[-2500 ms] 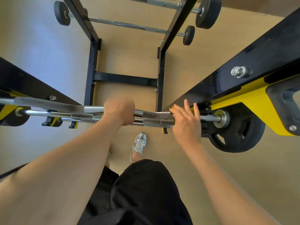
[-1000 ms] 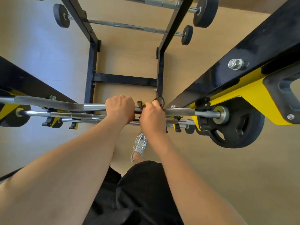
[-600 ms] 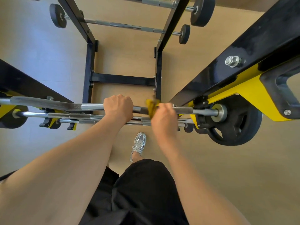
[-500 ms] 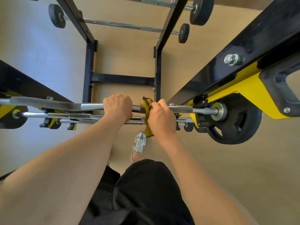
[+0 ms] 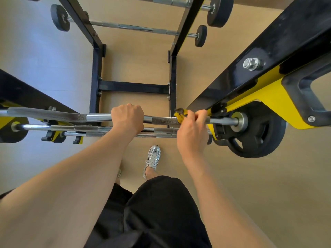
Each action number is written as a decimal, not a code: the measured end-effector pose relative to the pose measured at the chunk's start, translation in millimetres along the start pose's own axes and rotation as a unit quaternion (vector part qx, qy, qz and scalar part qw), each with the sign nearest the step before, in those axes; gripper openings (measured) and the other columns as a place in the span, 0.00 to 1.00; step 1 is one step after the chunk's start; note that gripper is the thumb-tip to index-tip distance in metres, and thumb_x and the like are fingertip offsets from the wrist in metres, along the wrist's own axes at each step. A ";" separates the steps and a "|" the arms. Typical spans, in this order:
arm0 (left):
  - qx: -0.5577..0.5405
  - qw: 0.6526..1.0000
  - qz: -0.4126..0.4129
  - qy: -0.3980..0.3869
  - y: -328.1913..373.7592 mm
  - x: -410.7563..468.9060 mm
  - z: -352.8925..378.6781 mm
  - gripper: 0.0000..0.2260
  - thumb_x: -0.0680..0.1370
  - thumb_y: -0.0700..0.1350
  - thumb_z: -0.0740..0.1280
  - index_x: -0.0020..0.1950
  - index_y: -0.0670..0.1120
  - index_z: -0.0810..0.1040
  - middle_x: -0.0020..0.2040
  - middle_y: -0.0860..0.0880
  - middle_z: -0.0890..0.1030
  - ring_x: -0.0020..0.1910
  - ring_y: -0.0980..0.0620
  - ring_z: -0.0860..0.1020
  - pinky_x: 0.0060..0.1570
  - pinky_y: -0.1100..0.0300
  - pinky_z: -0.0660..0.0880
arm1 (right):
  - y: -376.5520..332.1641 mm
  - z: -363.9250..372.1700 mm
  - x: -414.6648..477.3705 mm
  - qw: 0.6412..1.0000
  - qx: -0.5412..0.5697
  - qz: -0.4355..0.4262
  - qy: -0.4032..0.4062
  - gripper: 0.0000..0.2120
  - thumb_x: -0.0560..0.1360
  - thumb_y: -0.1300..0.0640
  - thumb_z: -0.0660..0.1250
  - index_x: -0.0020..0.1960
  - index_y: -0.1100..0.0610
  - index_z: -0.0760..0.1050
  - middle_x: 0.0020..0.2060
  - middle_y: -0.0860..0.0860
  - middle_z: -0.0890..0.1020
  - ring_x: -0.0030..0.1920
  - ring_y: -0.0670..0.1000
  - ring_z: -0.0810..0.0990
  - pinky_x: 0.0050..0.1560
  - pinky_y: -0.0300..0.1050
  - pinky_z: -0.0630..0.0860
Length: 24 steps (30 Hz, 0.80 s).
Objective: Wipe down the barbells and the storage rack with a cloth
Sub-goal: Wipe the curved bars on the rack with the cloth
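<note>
A curved chrome barbell (image 5: 53, 114) lies across the top of the black and yellow storage rack (image 5: 279, 43). My left hand (image 5: 128, 119) grips the bar near its middle. My right hand (image 5: 192, 129) holds a yellow cloth (image 5: 180, 115) wrapped around the bar's knurled part, close to the rack's right upright. A black weight plate (image 5: 258, 136) sits on the bar's right end. More chrome barbells (image 5: 86, 128) rest on lower hooks just beneath.
Black rack base bars and a crossbar (image 5: 133, 87) stand on the wooden floor below. Smaller barbells with black plates (image 5: 136, 29) hang at the far side. A silver shoe (image 5: 153, 156) and black shorts show beneath my arms.
My right hand has slid the yellow cloth to the right along the bar, toward the weight plate. My left hand has kept its grip in the same spot.
</note>
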<state>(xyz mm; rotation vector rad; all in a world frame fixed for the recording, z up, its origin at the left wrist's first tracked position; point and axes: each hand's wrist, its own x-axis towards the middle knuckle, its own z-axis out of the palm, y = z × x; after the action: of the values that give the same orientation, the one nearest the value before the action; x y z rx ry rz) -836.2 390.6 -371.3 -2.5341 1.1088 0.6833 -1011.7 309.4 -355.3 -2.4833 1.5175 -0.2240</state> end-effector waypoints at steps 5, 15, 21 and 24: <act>-0.002 1.000 0.000 -0.002 -0.4 0.3 0.9 0.09 0.79 0.50 0.71 0.56 0.48 0.79 0.38 0.49 0.71 0.41 0.47 0.76 0.41 0.54 0.71 | 39.5 -10.7 15.3 0.993 -0.033 -0.117 -0.003 0.11 0.83 0.51 0.67 0.56 0.57 0.81 0.51 0.53 0.73 0.39 0.50 0.75 0.31 0.41 0.73; 0.003 1.000 0.001 -0.003 -0.1 0.3 1.3 0.08 0.79 0.50 0.71 0.55 0.48 0.79 0.37 0.49 0.71 0.39 0.47 0.75 0.41 0.54 0.71 | -19.3 21.3 -5.2 0.985 -0.025 -0.168 -0.027 0.03 0.78 0.63 0.70 0.46 0.60 0.78 0.43 0.54 0.76 0.27 0.50 0.72 0.25 0.40 0.66; 0.001 1.000 0.011 -0.007 -2.2 0.9 -0.6 0.08 0.79 0.48 0.69 0.56 0.48 0.80 0.36 0.49 0.69 0.41 0.46 0.76 0.41 0.54 0.71 | 44.3 -15.2 16.2 0.995 -0.072 -0.063 0.026 0.06 0.81 0.61 0.65 0.47 0.60 0.79 0.42 0.55 0.76 0.27 0.51 0.67 0.29 0.38 0.58; 0.004 1.000 0.017 -0.006 -2.5 1.2 -0.6 0.07 0.79 0.47 0.69 0.56 0.47 0.80 0.38 0.48 0.71 0.40 0.46 0.75 0.42 0.53 0.70 | 43.3 -18.8 14.7 0.994 -0.083 0.047 0.052 0.07 0.80 0.62 0.66 0.46 0.61 0.80 0.42 0.57 0.77 0.27 0.56 0.73 0.30 0.37 0.54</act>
<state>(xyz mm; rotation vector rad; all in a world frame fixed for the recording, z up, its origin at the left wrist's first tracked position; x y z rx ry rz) -833.4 391.2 -371.3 -2.5072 1.1498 0.6990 -1046.6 275.1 -348.4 -2.5527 1.7568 -0.2221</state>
